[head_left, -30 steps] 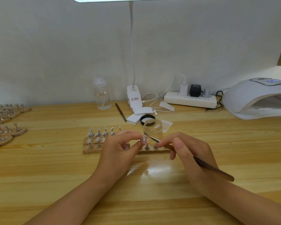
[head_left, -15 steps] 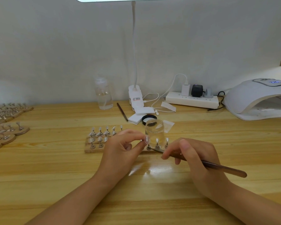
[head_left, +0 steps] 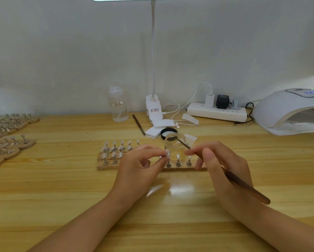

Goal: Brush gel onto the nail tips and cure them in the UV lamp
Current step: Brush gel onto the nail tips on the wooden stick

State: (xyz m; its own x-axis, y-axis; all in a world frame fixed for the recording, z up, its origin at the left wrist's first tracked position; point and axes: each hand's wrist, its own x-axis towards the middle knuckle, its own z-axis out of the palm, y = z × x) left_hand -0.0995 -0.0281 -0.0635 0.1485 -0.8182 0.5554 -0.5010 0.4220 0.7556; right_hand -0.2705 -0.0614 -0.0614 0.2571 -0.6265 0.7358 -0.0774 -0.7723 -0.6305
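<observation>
My left hand (head_left: 141, 167) pinches a clear nail tip (head_left: 167, 154) on its small stand, lifted just above the wooden holder board (head_left: 105, 167). Several more nail tips (head_left: 114, 146) stand on that board. In my right hand (head_left: 219, 164) is a thin brown brush (head_left: 243, 185), gripped like a pen, and its bristle end reaches into the open clear gel jar (head_left: 174, 142) behind the board. The white UV lamp (head_left: 286, 110) sits at the far right with its opening facing me.
The jar's black lid (head_left: 168, 132) and white pads lie behind the jar. A second brush (head_left: 138, 124), a clear bottle (head_left: 117, 104), a clip lamp base (head_left: 153, 110) and a power strip (head_left: 217, 111) line the back. More wooden tip holders (head_left: 9, 140) crowd the left edge.
The brush tip has swung up from beside the held nail tip into the gel jar. My left hand has stayed in place with the nail tip.
</observation>
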